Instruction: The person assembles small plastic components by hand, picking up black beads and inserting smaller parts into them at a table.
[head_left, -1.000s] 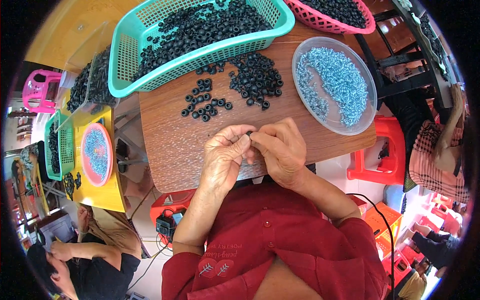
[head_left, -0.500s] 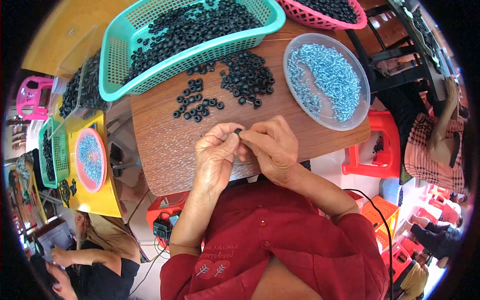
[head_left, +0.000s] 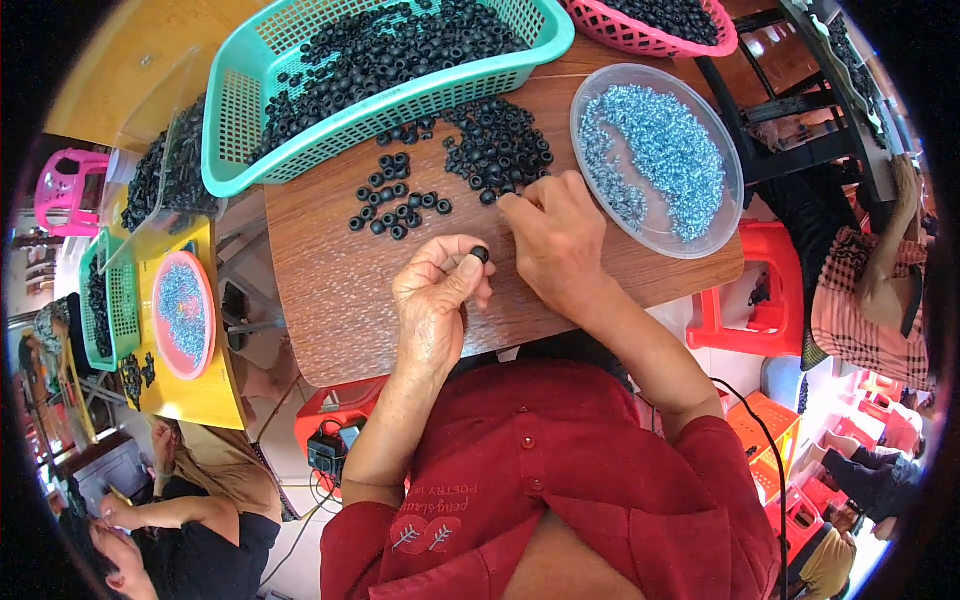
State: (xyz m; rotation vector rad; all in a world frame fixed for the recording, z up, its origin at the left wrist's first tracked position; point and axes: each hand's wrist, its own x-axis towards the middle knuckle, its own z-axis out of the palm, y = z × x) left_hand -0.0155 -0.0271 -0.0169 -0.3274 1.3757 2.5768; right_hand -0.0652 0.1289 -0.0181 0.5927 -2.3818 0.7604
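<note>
My left hand (head_left: 440, 285) is closed in a pinch over the brown table (head_left: 340, 310), with a small round black bead-like piece (head_left: 480, 254) between thumb and forefinger. My right hand (head_left: 560, 240) has its fingers drawn together at the near edge of a heap of similar black pieces (head_left: 502, 145). Whether something is between those fingertips is hidden. A smaller loose group of the black pieces (head_left: 400, 205) lies left of the heap. At right stands a round clear plastic dish (head_left: 733, 190) holding many tiny shiny blue pieces (head_left: 690, 165).
A teal basket (head_left: 225, 150) full of black pieces stands at the back left, a pink basket (head_left: 660, 42) of them at the back right. A red stool (head_left: 765, 290) is right of the table. Another person's arm (head_left: 180, 512) shows at lower left, beside a yellow table (head_left: 205, 400).
My hands were together at one black piece. My right hand has moved away, forward to the heap's edge, while my left hand keeps the piece nearly in place.
</note>
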